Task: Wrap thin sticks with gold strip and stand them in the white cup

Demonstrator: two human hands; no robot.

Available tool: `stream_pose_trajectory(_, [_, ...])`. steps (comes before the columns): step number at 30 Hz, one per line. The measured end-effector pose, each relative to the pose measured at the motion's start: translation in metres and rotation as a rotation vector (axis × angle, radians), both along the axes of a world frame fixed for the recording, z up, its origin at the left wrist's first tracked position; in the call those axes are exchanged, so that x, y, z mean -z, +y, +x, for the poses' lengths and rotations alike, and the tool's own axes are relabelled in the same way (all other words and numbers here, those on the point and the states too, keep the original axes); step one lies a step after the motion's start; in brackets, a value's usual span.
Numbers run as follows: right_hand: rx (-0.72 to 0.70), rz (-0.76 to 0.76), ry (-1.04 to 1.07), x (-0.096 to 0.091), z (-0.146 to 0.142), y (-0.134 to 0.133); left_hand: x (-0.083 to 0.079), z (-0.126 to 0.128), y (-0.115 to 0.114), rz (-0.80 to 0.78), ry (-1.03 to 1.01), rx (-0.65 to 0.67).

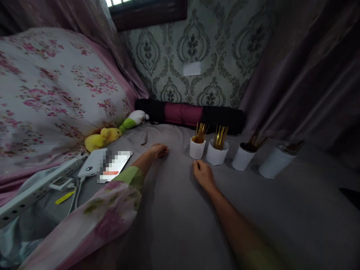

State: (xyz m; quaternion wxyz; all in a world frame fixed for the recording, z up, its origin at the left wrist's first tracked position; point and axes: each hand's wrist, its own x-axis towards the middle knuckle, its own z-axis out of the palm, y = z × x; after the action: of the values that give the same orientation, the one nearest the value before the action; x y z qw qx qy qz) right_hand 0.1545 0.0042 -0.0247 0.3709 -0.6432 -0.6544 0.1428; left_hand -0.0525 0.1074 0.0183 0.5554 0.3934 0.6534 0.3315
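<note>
My left hand [159, 150] rests on the grey sheet [168, 210] with its fingers curled in, and nothing shows in it. Closed too, my right hand [203, 173] lies on the sheet just in front of the white containers, with no object visible in its fingers. Nearest to it stands a small white cup [197, 149] with thin gold sticks [201, 132] upright in it. Beside that is a wider white cup [217, 153] with more gold sticks [221, 137]. Farther right are two taller white containers [242, 158] [274, 164], both holding darker thin sticks [257, 141].
A phone [119, 165], a white power bank [92, 162] and a power strip [47, 183] with a cable lie at left. Yellow and white plush toys [102, 138] sit against a floral cushion [62, 82]. A black and maroon roll [184, 114] lies along the wall.
</note>
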Motion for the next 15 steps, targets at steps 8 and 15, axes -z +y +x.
stream_pose_trajectory(8, [-0.004, -0.003, -0.001, 0.002, 0.000, 0.003, -0.005, -0.026, 0.015, 0.088, 0.242, -0.059])
stream_pose_trajectory(15, [0.004, -0.008, -0.002, 0.001, 0.000, 0.000, -0.008, -0.043, 0.020, 0.136, 0.412, -0.028])
